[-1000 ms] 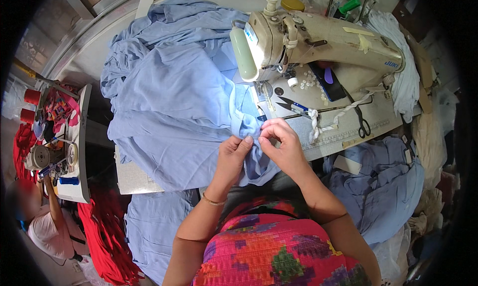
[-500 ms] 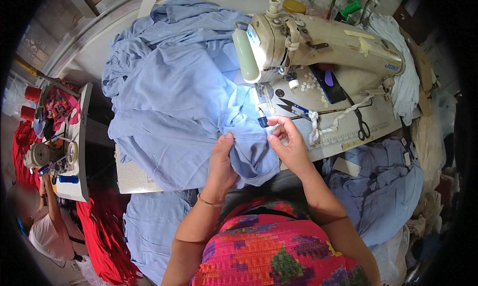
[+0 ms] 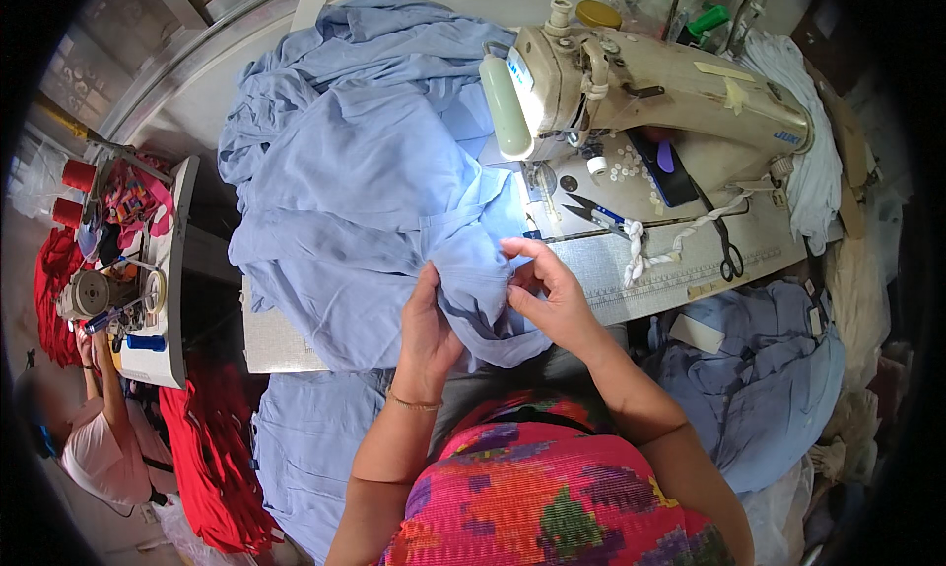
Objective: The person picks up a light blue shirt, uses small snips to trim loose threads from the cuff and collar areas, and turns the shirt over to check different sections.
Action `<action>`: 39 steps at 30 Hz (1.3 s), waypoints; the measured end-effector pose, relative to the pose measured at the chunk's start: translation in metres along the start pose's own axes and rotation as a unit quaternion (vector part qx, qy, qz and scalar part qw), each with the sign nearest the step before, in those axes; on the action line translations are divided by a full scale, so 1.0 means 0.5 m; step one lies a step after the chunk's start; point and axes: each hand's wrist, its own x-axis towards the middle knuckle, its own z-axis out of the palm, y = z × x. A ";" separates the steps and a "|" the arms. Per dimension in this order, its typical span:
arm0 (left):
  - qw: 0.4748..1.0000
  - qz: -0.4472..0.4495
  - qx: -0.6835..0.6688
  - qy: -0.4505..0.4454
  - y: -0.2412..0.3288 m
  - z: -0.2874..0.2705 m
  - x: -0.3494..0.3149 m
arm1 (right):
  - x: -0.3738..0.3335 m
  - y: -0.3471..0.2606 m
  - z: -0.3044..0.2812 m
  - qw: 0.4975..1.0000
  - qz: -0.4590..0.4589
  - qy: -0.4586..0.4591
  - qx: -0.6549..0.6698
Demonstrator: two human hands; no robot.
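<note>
A light blue garment [image 3: 335, 172] spreads in folds over the sewing table, its near part bunched between my hands. My left hand [image 3: 427, 328] is closed on the bunched cloth, thumb on top and fingers partly hidden beneath. From the right, my right hand [image 3: 544, 292] curls its thumb and index finger onto the fold's edge, pinching the cloth. Just beyond those fingertips a small dark blue label [image 3: 533, 234] shows by the garment's edge. The sewing machine [image 3: 670, 78] stands behind, its lit needle area next to the cloth.
Thread snips [image 3: 594, 213], black scissors [image 3: 727, 256], a knotted white cord [image 3: 650, 251], a phone [image 3: 667, 177] and small white buttons [image 3: 623, 164] lie right of the needle. More blue garments [image 3: 749, 379] are piled below right. At far left, a co-worker [image 3: 108, 448] sits by another machine.
My right hand has come away from the dark blue label and moved nearer onto the fold. The cloth between my hands is more gathered and turned. The whole view has shifted slightly.
</note>
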 end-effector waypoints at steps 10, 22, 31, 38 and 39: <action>0.906 0.109 0.408 0.011 0.002 0.040 -0.045 | 0.031 -0.028 0.029 0.968 -0.135 0.042 -0.206; 0.993 0.043 0.102 -0.029 0.030 -0.001 -0.018 | 0.040 -0.016 0.016 0.986 -0.110 0.044 -0.121; 0.999 0.021 0.046 -0.020 0.020 -0.003 -0.017 | 0.053 -0.036 0.029 0.976 -0.153 0.026 -0.155; 0.998 0.018 0.062 -0.018 0.016 0.011 -0.017 | 0.052 -0.033 0.038 0.963 -0.173 0.064 -0.196; 0.997 0.021 0.068 -0.019 0.014 0.010 -0.016 | 0.052 -0.034 0.040 0.961 -0.175 0.071 -0.201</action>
